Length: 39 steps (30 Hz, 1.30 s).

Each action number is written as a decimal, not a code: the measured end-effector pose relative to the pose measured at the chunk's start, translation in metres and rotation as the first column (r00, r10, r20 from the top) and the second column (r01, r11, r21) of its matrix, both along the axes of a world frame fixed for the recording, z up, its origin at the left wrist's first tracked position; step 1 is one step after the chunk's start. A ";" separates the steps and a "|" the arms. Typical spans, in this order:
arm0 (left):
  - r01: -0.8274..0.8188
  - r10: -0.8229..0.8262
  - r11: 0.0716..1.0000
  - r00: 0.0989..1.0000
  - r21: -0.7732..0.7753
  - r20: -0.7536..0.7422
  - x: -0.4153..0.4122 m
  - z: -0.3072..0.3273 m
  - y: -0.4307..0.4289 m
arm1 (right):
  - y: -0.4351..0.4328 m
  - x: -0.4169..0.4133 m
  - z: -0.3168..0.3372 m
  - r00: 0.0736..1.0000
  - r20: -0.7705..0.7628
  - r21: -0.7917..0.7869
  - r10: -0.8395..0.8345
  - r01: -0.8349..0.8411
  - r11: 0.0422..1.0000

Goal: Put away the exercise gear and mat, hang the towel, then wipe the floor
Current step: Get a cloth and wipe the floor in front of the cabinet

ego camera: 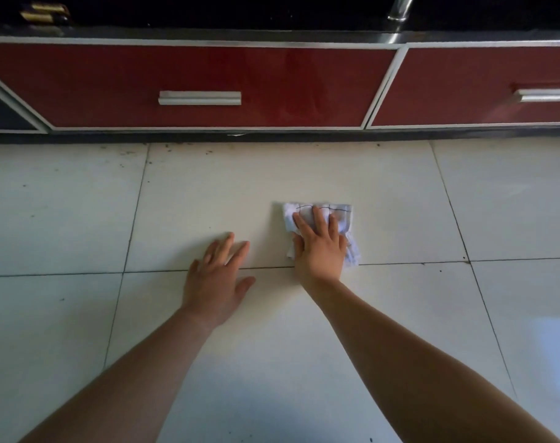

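White tiled floor (336,174) below red cabinet drawers (208,84); no gear, mat or towel in view, so likely put away. You're on the last step: your right hand (320,247) presses flat on the crumpled cloth (346,215), left hand (218,276) spread empty on tile. Specks (176,151) near the baseboard remain.

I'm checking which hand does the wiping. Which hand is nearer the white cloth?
Right. The right hand lies flat on the white cloth, pressing it to the floor; the left hand rests bare on the tile beside it, apart.
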<state>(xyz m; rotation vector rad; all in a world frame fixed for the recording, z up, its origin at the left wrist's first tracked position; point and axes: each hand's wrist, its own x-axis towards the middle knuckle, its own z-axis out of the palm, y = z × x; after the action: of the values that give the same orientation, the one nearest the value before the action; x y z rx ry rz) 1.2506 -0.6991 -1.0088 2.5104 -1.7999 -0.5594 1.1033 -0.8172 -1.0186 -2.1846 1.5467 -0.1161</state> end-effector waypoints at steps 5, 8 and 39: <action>-0.021 0.021 1.000 0.999 -0.001 0.026 0.012 -0.002 0.020 | 0.025 0.030 0.002 0.980 0.042 0.025 0.193 -0.194 0.981; -0.025 0.025 1.000 0.999 0.004 0.029 0.016 0.000 0.030 | 0.033 0.022 0.003 0.947 0.025 0.010 0.321 -0.322 0.947; -0.045 0.049 0.995 0.998 0.092 -0.037 -0.004 0.019 0.049 | 0.055 -0.053 0.022 0.915 0.191 -0.142 0.356 -0.333 0.932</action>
<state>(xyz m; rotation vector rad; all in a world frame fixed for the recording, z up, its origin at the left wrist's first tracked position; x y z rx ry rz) 1.2470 -0.6504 -0.9894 2.5726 -1.7359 -0.6992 1.0499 -0.7620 -0.9962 -2.4031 1.0412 -0.3155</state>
